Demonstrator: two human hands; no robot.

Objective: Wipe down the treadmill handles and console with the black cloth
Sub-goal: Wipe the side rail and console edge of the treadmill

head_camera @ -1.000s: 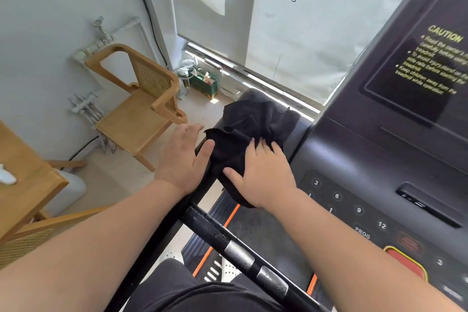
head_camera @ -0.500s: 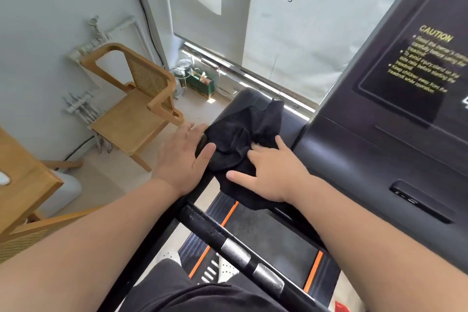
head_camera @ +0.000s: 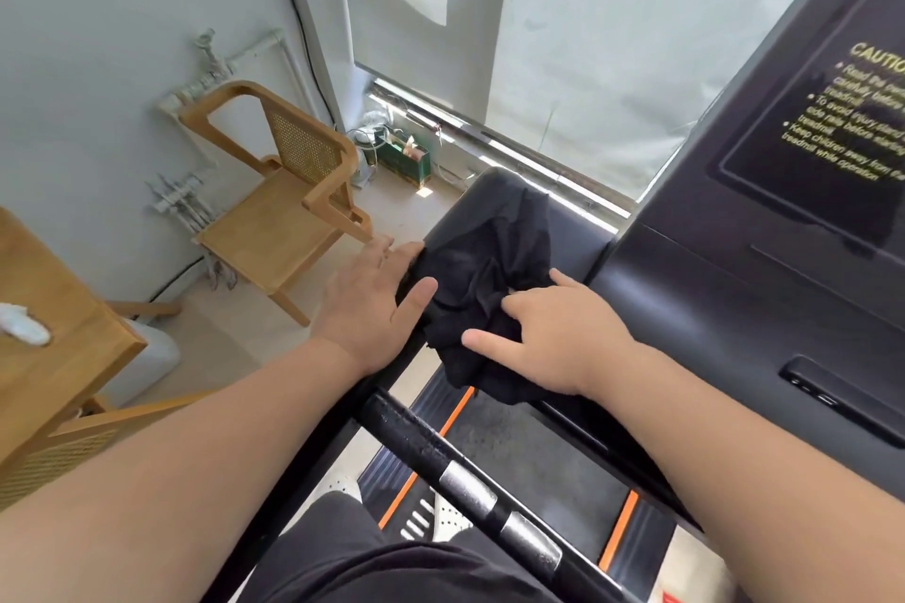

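Hands on black cloth, console label "CAUTION", window "GYM"

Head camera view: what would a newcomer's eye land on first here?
Most likely the two bare hands in the middle: the right hand presses a crumpled black cloth onto the treadmill's left handle, and the left hand lies flat beside it, thumb touching the cloth. To the right rises the dark console with its yellow caution text, and to the left stands a wooden chair against the wall.
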